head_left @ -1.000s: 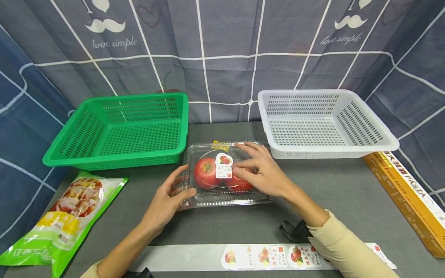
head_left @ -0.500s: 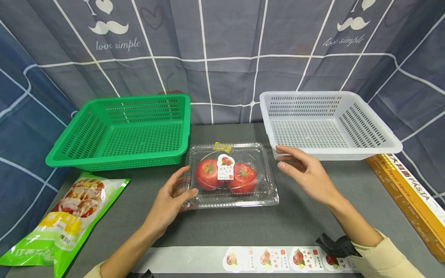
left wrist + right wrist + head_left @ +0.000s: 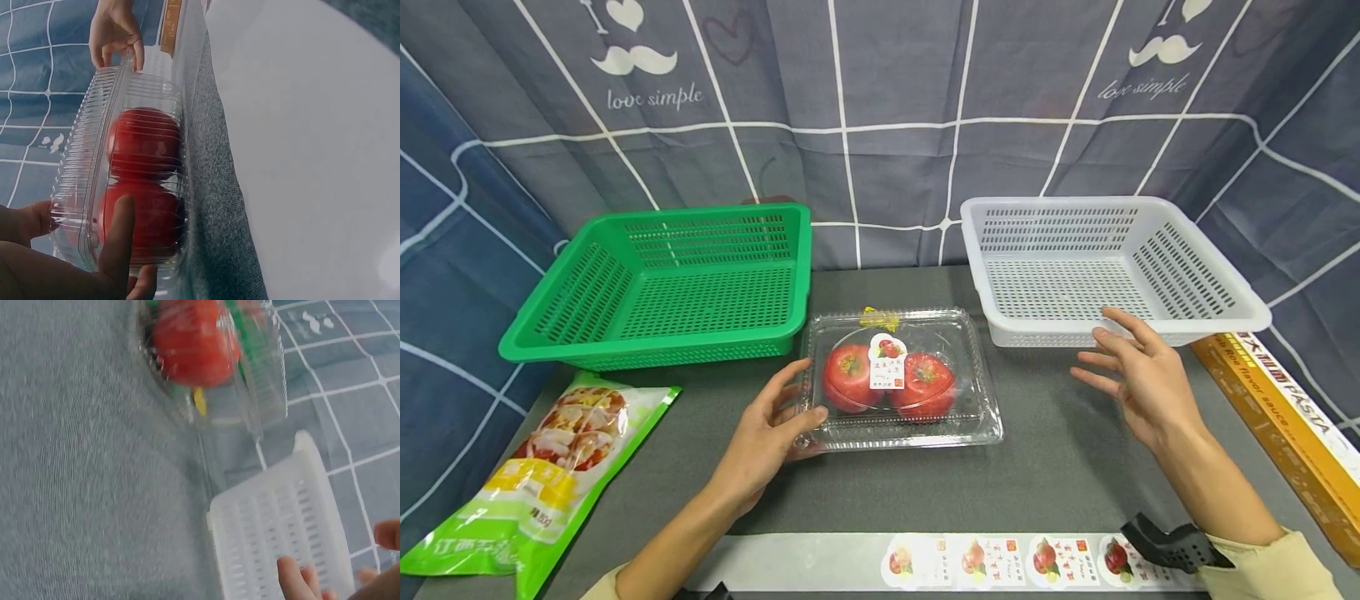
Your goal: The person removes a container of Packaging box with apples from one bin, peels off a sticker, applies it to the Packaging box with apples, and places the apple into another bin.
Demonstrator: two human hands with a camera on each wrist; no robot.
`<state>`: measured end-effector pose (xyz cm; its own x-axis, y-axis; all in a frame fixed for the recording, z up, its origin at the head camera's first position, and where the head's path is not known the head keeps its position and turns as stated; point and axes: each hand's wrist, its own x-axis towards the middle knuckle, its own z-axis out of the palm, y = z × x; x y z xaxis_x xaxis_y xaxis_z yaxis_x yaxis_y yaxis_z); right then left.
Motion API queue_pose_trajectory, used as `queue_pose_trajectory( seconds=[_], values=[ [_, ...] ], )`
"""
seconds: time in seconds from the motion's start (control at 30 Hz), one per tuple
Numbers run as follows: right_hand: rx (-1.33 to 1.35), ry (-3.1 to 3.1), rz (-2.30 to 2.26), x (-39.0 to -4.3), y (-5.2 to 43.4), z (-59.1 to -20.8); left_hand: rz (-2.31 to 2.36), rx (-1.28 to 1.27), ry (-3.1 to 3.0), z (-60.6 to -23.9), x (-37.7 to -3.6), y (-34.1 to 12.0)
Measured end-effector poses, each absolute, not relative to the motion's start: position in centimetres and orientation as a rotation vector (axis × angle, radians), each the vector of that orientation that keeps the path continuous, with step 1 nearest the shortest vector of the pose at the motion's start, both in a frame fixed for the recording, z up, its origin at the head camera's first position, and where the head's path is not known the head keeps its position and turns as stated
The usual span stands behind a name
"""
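Note:
A clear plastic clamshell box [image 3: 917, 434] lies closed on the grey table in the head view, with two red apples [image 3: 849, 377] inside. On its lid sits a white sticker [image 3: 887, 377] with a small fruit picture. My left hand [image 3: 762, 437] holds the box at its left side, thumb on the front left part of the lid and fingers along the left edge. In the left wrist view, the apples [image 3: 145, 147] show through the ribbed wall. My right hand [image 3: 1153, 387] is apart from the box, fingers loosely spread and holding nothing, near the front of the white basket [image 3: 1120, 328].
A green basket [image 3: 662, 346] stands at the back left. Below it lies a green and white food bag [image 3: 561, 454]. A backing strip [image 3: 805, 560] with several fruit stickers runs along the front edge. An orange pasta box [image 3: 1285, 433] lies at the right.
My right hand has lifted from the box's lid and moved right toward the white basket's front, uncovering the sticker and right apple. My left hand stays at the box's left side.

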<state>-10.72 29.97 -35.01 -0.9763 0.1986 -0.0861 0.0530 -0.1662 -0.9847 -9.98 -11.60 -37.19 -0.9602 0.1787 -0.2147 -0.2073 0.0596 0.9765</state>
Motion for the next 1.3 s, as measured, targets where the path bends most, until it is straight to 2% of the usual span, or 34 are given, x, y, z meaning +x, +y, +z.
queue_pose_trajectory(
  seconds=[0.17, 0.33, 1.3],
  values=[
    [-0.529, -1.860, 2.302, -11.7, 31.0, -35.4, 1.976, -0.031, 2.051, -37.1, -10.0, -11.4],
    [-0.617, -1.822, 2.197, -12.7, 31.0, -35.6, 1.973, -0.027, 2.042, -37.2, -10.2, -11.4],
    [-0.574, -1.914, 2.082, -12.0, 31.9, -35.8, 2.190, -0.150, 1.652, -36.8, -9.9, -11.7]
  ],
)
